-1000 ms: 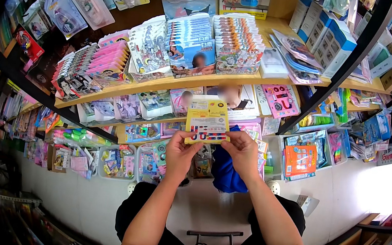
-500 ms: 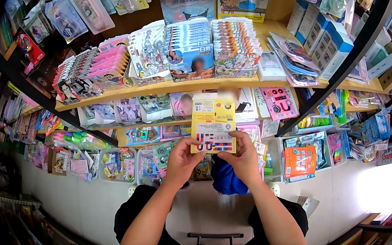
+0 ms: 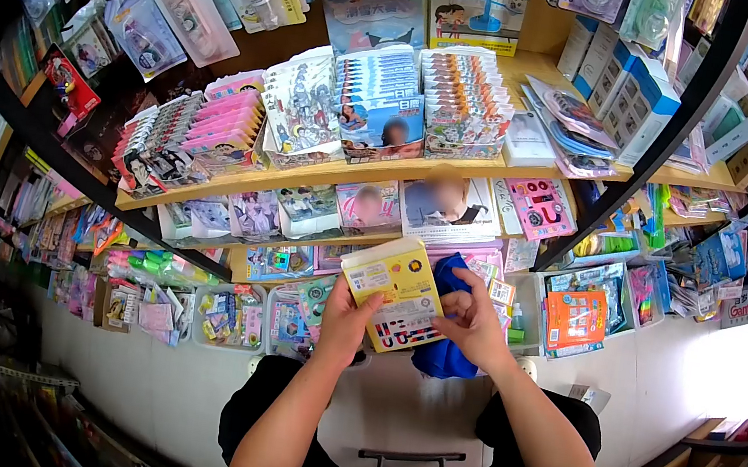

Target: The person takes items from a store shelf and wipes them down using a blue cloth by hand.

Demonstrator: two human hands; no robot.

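Note:
A yellow box (image 3: 403, 297) with red and blue magnet pictures printed at its lower end is in front of me, tilted. My left hand (image 3: 350, 318) is closed on its left edge, thumb across the printed face and fingers mostly hidden behind. On the other side, my right hand (image 3: 473, 324) has its thumb tip right at the lower right edge. Its other fingers are bent and spread apart, beside the box rather than around it. Blue cloth (image 3: 444, 360) shows below and behind the box.
Small packets stand in display boxes (image 3: 375, 124) on the wooden shelf (image 3: 325, 171). Blister packs (image 3: 191, 2) hang above. Plastic bins (image 3: 228, 316) of small goods stand low down, and an orange pack (image 3: 575, 320) lies in one at the right. A black shelf post (image 3: 640, 147) slants upward on the right.
The yellow box has come lower and turned, its top now leaning left. My right hand's fingers have spread away from its edge, while my left hand has shifted up along its side.

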